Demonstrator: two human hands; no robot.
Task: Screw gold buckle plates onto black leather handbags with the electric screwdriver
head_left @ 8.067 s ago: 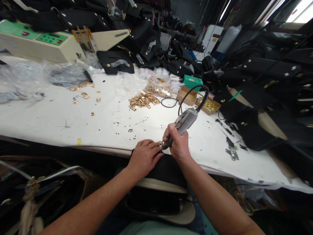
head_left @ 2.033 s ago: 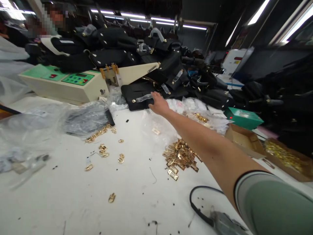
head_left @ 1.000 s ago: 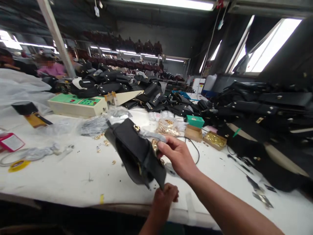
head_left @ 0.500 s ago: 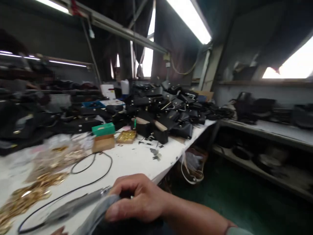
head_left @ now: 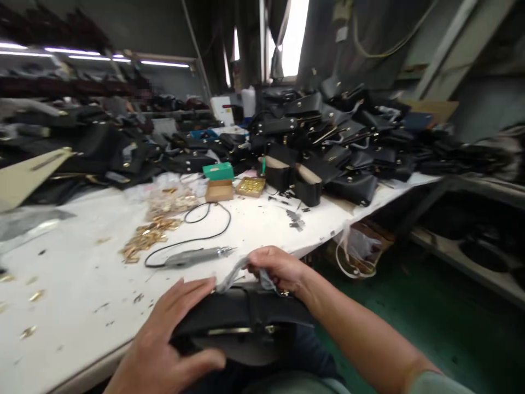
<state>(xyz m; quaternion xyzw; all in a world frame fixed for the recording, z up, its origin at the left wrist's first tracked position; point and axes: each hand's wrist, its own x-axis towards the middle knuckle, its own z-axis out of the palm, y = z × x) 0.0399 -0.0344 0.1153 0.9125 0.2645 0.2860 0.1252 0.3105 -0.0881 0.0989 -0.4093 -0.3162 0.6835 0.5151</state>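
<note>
A black bag [head_left: 238,312] with gold-coloured metal fittings lies at the table's front edge, over the person's lap. My right hand [head_left: 276,268] is closed round the grey-wrapped handle [head_left: 234,273] on the bag's top. My left hand [head_left: 176,328] has its fingers and thumb spread against the bag's left side. Just beyond the bag, a grey pen-shaped tool [head_left: 192,257] with a metal tip and a black cord lies on the white table [head_left: 221,230].
Gold metal pieces [head_left: 150,235] lie left of the tool's cord. Farther back stand a green box [head_left: 218,171], a tray of small gold parts [head_left: 251,186] and a large pile of black bags [head_left: 328,120]. A cream-coloured board [head_left: 30,175] is at the far left.
The view has turned left and down. My left hand has come largely into view, spread at the bag. The bag now shows, with my right hand still on its grey-wrapped handle.
</note>
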